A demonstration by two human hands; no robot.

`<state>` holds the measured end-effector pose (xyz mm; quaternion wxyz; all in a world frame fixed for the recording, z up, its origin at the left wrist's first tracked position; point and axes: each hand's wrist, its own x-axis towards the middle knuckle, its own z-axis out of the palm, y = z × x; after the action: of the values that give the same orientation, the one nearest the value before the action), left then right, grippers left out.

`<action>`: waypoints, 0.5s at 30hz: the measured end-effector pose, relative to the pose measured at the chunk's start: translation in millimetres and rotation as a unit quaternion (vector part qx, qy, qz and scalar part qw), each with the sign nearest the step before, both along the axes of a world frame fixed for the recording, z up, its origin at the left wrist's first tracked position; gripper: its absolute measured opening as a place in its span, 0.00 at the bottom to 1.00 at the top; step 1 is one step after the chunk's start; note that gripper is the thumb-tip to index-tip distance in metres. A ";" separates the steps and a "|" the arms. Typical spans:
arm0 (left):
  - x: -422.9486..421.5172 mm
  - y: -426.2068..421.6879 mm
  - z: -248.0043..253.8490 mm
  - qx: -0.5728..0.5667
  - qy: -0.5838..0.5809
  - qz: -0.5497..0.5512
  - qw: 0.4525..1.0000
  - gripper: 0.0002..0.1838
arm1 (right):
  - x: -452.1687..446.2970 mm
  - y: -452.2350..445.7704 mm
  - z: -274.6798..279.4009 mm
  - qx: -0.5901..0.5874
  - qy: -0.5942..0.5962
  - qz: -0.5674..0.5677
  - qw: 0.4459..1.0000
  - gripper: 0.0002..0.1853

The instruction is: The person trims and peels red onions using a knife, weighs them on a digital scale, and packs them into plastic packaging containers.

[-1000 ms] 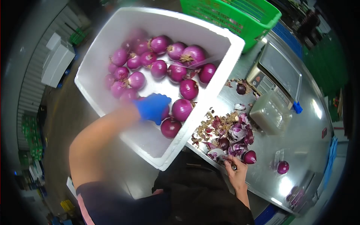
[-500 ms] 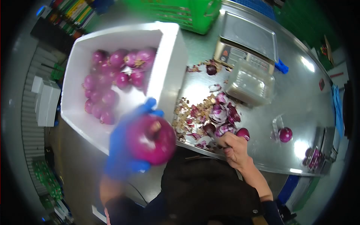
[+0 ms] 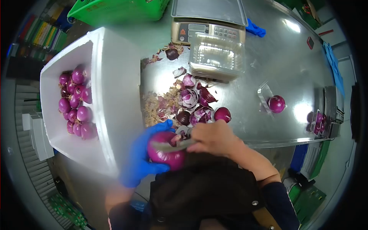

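In a blue glove, my left hand (image 3: 140,155) grips a large red onion (image 3: 166,157) just beyond the apron, its stem end facing right and up. My bare right hand (image 3: 212,138) is wrapped around a knife (image 3: 174,146), the handle hidden in the fist. The blurred blade lies across the onion close to its stem; whether it cuts in, I cannot tell. Just beyond the hands, peeled skins and onion pieces (image 3: 189,97) are heaped on the steel table, with a whole red onion (image 3: 222,114) at their right side.
A white foam box (image 3: 97,96) holding several red onions (image 3: 76,99) stands at the left. Clear plastic trays (image 3: 216,57) lean by a scale (image 3: 209,28). A green basket (image 3: 119,11) is behind. Rightward sit another onion (image 3: 276,104) and packed onions (image 3: 317,122).
My left hand has brought the onion from beside the foam box rightward to my right hand. The knife has risen from the table edge onto the onion. The view has shifted right.
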<state>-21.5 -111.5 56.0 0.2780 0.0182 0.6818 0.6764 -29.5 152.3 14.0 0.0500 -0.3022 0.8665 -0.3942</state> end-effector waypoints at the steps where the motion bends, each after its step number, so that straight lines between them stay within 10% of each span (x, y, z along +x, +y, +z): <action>1: -0.6 2.3 -3.2 -0.015 0.017 -0.003 1.000 0.58 | 5.9 19.1 -35.4 -0.016 -0.039 -0.034 0.999 0.22; 8: 4.6 28.4 -16.9 0.264 -0.222 0.182 0.921 0.63 | -0.3 22.2 -28.8 -0.109 -0.191 -0.168 0.961 0.18; 12: 21.7 26.6 -35.3 0.372 -0.325 0.188 0.849 0.64 | 7.1 25.1 -13.2 -0.064 -0.061 -0.118 0.989 0.20; 15: 26.4 39.0 -39.9 0.427 -0.332 0.254 0.802 0.43 | 13.4 16.7 0.9 -0.023 0.045 -0.063 0.997 0.23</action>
<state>4.9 -72.5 16.1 0.2700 -0.2646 0.1701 0.9101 -16.1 169.0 14.8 -0.0208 -0.2653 0.8759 -0.4025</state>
